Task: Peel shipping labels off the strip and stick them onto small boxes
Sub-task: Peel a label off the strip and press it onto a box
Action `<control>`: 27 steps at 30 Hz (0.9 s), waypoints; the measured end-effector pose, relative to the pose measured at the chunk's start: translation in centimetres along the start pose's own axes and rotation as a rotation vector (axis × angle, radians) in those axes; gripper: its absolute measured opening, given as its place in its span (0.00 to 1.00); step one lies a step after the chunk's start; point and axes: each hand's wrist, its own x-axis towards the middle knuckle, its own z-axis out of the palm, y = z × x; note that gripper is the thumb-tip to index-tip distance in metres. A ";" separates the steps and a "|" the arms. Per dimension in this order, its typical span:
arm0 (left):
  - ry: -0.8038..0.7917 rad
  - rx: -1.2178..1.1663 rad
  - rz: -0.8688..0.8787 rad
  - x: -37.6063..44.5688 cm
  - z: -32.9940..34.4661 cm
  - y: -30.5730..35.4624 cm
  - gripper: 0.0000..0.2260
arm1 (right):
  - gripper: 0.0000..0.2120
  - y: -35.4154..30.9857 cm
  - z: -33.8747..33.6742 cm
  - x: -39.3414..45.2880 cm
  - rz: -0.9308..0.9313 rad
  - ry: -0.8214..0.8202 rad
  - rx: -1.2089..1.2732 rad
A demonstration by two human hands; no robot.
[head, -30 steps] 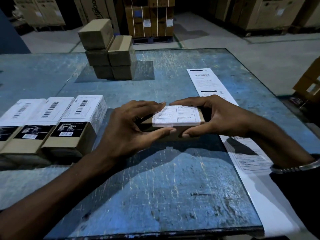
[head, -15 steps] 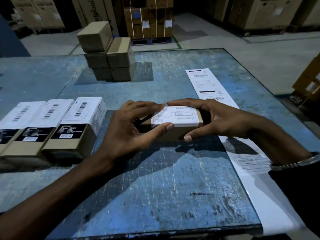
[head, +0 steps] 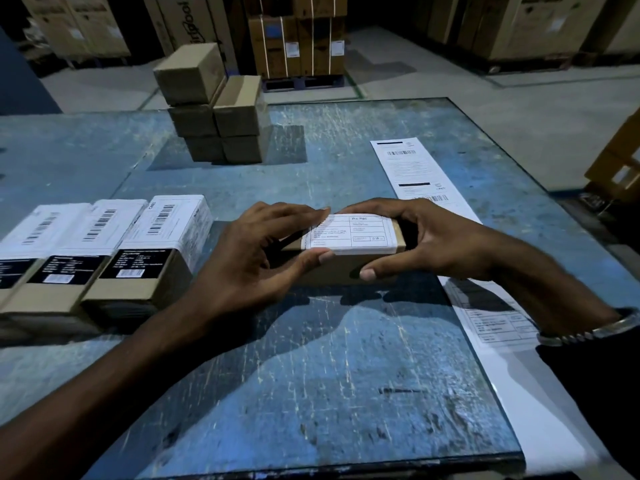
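Note:
A small brown box (head: 341, 268) sits mid-table with a white printed label (head: 349, 233) on its top face. My left hand (head: 252, 254) grips the box's left end, thumb on the near side and fingers on the label's far left corner. My right hand (head: 426, 237) grips the right end, thumb on the near side and fingers curled over the far edge. The long white label strip (head: 415, 171) runs along the table's right side, passing under my right forearm toward the near edge.
Three labelled boxes (head: 104, 251) stand in a row at the left. A stack of plain brown boxes (head: 214, 109) stands at the back of the scratched blue table (head: 329, 375). Large cartons (head: 298, 39) stand on the floor beyond.
Both hands stay on the box; it has shifted only slightly. My left thumb has slid a little along the near edge of the label.

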 end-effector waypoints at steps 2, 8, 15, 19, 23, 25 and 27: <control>-0.066 -0.001 0.017 0.1 -0.4 -0.5 0.25 | 0.37 -0.1 -0.1 -0.1 0.006 -0.016 0.003; -0.170 -0.050 -0.005 0.3 -1.7 -0.6 0.26 | 0.27 -0.2 0.4 0.2 0.014 0.061 0.038; -0.251 0.019 0.047 0.2 -2.3 -0.9 0.27 | 0.40 0.1 0.0 0.0 0.055 -0.021 0.015; -0.282 0.061 0.078 -0.1 -2.4 -0.9 0.30 | 0.30 0.0 0.3 0.0 0.090 0.019 0.051; -0.210 0.104 0.088 0.2 -1.8 -0.6 0.27 | 0.22 0.0 0.7 0.2 0.143 0.054 0.171; -0.183 0.129 0.122 0.4 -1.5 -0.8 0.25 | 0.20 0.0 1.0 0.4 0.168 0.101 0.352; -0.172 0.127 0.127 0.4 -1.5 -0.9 0.25 | 0.21 0.1 1.2 0.6 0.191 0.191 0.416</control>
